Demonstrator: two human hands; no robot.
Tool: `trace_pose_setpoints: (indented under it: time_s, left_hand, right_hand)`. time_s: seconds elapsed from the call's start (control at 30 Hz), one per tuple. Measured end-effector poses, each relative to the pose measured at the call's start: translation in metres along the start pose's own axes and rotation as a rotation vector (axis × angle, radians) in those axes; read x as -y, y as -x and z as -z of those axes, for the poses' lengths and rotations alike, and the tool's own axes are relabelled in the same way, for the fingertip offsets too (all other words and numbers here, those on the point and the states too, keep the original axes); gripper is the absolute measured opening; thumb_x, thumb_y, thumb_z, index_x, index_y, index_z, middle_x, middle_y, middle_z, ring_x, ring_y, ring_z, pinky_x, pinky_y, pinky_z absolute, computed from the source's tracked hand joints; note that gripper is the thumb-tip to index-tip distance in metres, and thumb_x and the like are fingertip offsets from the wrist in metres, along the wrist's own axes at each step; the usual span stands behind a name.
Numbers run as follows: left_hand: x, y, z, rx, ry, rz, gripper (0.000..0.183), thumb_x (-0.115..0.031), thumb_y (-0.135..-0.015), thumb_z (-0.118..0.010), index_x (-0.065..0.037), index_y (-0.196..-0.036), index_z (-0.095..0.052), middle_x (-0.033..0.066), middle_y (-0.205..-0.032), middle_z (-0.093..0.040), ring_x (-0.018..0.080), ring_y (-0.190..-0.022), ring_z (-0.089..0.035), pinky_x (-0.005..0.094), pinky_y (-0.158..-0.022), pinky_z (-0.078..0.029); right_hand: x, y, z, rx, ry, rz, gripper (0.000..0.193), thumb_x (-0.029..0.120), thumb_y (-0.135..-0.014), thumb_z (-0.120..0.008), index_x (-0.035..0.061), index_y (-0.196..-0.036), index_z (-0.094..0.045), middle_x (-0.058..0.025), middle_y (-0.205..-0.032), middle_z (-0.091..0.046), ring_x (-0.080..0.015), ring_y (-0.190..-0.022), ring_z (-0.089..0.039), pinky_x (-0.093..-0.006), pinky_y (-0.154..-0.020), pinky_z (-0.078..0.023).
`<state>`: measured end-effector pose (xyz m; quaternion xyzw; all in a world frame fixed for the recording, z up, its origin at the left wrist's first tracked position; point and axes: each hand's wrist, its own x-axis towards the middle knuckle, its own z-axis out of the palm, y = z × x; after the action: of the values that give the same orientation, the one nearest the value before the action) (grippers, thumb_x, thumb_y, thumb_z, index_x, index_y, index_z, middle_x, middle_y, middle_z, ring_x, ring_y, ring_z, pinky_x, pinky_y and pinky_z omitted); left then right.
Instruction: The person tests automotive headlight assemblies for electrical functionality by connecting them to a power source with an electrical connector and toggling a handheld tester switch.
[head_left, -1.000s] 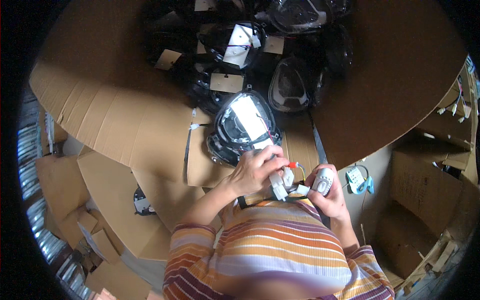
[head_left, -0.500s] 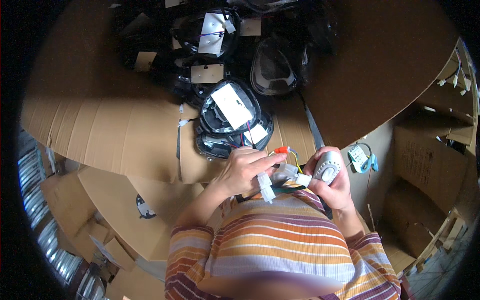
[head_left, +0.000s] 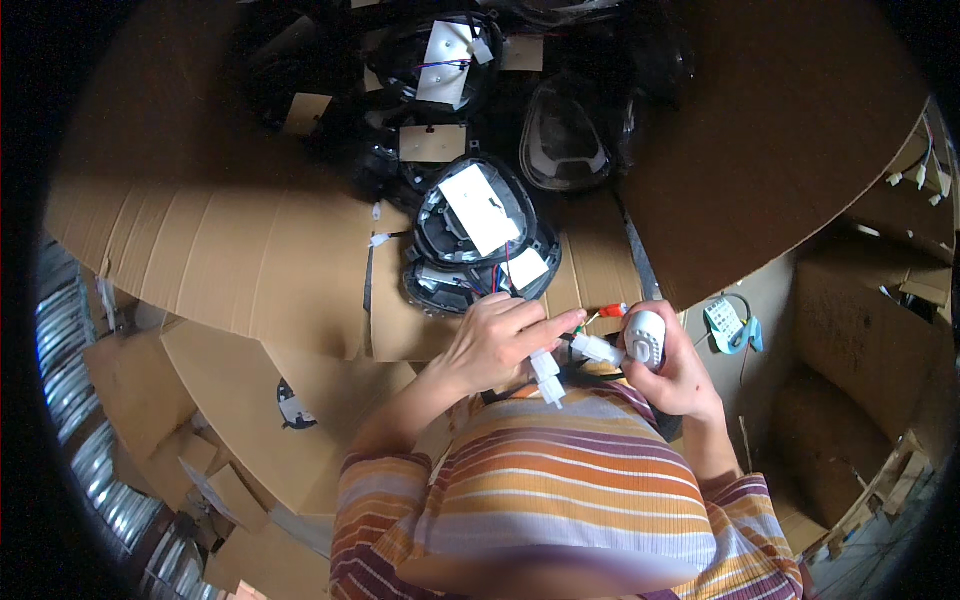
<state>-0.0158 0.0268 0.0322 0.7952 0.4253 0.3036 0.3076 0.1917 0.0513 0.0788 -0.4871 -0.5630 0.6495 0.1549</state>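
Observation:
My left hand (head_left: 492, 343) is closed on white plastic wire connectors (head_left: 547, 378), which stick out below its fingers. Wrapped in my right hand (head_left: 676, 372) is a small white rounded device with a raised oval button (head_left: 645, 338). Between the hands, another white connector (head_left: 598, 349) reaches to my right fingers; whether it touches the device I cannot tell. A red connector (head_left: 612, 310) on thin wires sits just above. Beyond my left hand, black lamp-like housings (head_left: 432, 222) with white plates lie stacked on cardboard.
A large open cardboard box (head_left: 210, 240) holds more dark housings (head_left: 565, 135). To the right, a pale blue-green object with a cord (head_left: 728, 328) lies beside another carton (head_left: 850, 330). Cardboard pieces (head_left: 250, 390) and shiny stacked items (head_left: 75, 350) are at left.
My right hand has turned the white device more upright. The connector between my hands has swung level, and the red connector has shifted right. The whole view has moved slightly.

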Motion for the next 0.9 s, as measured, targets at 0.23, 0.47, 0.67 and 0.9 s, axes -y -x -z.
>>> trace_pose_setpoints:
  time_s: [0.23,0.47,0.67,0.9]
  left_hand:
    - [-0.003,0.001,-0.005,-0.033,-0.006,-0.006,0.04,-0.012,-0.059,-0.06,-0.008,-0.098,-0.053,0.0016,-0.055,-0.04,0.0162,-0.045,-0.04,0.0275,-0.041,-0.032]
    - [-0.008,0.002,-0.005,0.029,-0.071,0.053,0.035,-0.01,-0.064,-0.056,-0.005,-0.098,-0.05,0.0033,-0.062,-0.045,0.0165,-0.05,-0.048,0.0268,-0.044,-0.037]
    - [-0.006,0.009,-0.021,-0.041,-0.058,0.083,0.046,-0.007,-0.057,-0.058,-0.003,-0.102,-0.047,0.0054,-0.062,-0.046,0.0191,-0.048,-0.045,0.0294,-0.044,-0.036]
    - [-0.018,0.022,0.029,-0.267,0.269,0.153,0.032,-0.006,-0.064,-0.054,-0.004,-0.096,-0.051,0.0055,-0.063,-0.051,0.017,-0.054,-0.051,0.0274,-0.047,-0.04]
  right_hand:
    - [-0.001,-0.001,-0.01,-0.077,-0.257,0.005,0.044,-0.002,-0.059,-0.046,0.0022,-0.101,-0.034,-0.0046,-0.079,-0.043,-0.0095,-0.072,-0.042,-0.0216,-0.063,-0.035]
    - [-0.016,-0.003,-0.017,-0.222,-0.4,-0.046,0.036,0.005,-0.064,-0.041,0.0009,-0.099,-0.036,-0.0047,-0.078,-0.042,-0.0095,-0.069,-0.041,-0.0211,-0.058,-0.035]
    - [-0.018,-0.005,-0.026,-0.168,-0.106,-0.033,0.025,0.014,-0.073,-0.038,0.0014,-0.095,-0.037,-0.0036,-0.072,-0.044,-0.0091,-0.058,-0.041,-0.0209,-0.051,-0.034]
    - [-0.015,-0.004,-0.011,-0.25,-0.545,0.001,0.035,0.035,-0.075,-0.043,0.0049,-0.093,-0.037,-0.0046,-0.071,-0.045,-0.0074,-0.056,-0.041,-0.0174,-0.042,-0.033]
